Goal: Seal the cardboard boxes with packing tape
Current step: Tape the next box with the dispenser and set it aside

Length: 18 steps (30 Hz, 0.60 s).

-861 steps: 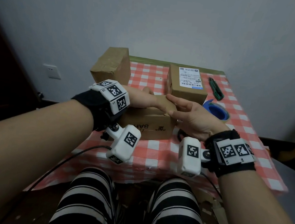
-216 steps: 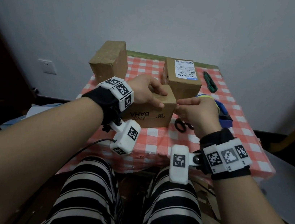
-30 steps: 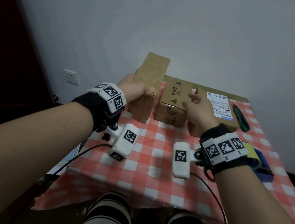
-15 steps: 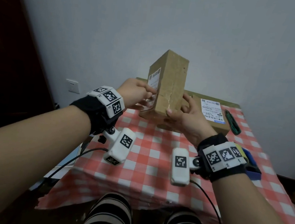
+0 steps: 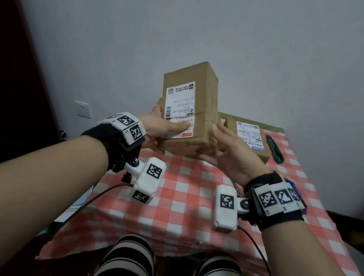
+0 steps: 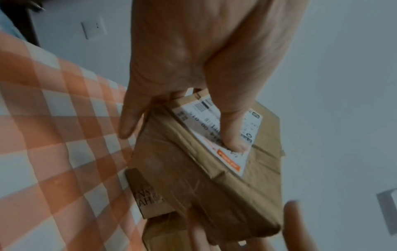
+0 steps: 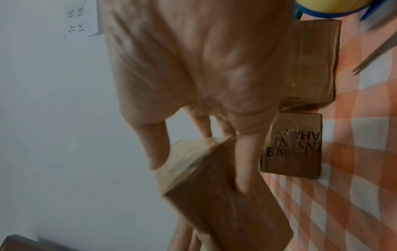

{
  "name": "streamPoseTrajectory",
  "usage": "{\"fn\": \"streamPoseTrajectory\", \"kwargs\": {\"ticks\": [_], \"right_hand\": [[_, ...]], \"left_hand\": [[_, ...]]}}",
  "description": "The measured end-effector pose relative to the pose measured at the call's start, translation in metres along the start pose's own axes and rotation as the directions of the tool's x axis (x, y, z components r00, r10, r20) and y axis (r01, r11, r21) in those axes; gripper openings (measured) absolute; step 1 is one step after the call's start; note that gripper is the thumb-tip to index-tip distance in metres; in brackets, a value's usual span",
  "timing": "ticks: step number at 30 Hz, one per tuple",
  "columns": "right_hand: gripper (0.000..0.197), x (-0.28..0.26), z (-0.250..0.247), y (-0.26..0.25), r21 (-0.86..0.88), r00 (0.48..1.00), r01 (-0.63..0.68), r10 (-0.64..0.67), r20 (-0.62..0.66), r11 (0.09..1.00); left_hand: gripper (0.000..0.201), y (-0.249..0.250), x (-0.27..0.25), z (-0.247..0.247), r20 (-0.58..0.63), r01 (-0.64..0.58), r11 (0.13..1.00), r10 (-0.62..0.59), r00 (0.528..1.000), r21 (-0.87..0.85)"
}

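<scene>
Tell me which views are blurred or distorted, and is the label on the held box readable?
Head view: sharp but dim, wide-angle bending at the edges; held box label too small to read. Left wrist view: soft, label smeared. Right wrist view: motion blur on the box under the right hand.

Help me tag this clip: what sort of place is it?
Probably a room at home, not a warehouse: a small table with a checked cloth, a wall socket, and a few parcels.

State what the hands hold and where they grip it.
Both hold one box at its lower end: left hand, thumb on the label; right hand on the opposite side.
</scene>
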State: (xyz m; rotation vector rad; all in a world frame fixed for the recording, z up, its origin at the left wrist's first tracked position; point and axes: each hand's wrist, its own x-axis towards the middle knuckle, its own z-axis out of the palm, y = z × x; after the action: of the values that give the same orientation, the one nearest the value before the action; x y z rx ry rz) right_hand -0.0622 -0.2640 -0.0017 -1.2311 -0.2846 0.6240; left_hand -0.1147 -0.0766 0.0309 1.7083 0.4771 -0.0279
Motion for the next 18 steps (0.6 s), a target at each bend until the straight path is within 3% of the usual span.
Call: {"fn": "streamPoseTrajectory", "kwargs": {"ticks": [5,9,14,18], "right_hand": [[0.079,-0.002,-0.007,0.006,-0.099,0.999,-0.015,0.010,-0.052,0.995],[0.089,-0.002,-0.013,0.011,-0.263,0.993,0.040,-0.068,-0.099,0.964],[0.090,-0.010,-0.012,0.006,-0.410,0.993,0.094,-0.114,-0.026,0.907],[0.063,-0.018,-0.007,-0.001,-0.404,0.988,0.147,-0.157,0.008,0.903]], "left_hand": [[0.078,-0.003,0.009,-0.002,-0.025,-0.066,0.990,0.069,0.997,0.122],[0.041,-0.003,0.011,-0.009,0.054,-0.067,0.947,0.053,0.997,0.314],[0.035,-0.011,0.014,-0.012,0.070,-0.042,0.994,0.034,0.997,0.104],[0.038,-0.018,0.017,-0.015,0.094,-0.052,0.999,0.051,0.994,0.004]]}}
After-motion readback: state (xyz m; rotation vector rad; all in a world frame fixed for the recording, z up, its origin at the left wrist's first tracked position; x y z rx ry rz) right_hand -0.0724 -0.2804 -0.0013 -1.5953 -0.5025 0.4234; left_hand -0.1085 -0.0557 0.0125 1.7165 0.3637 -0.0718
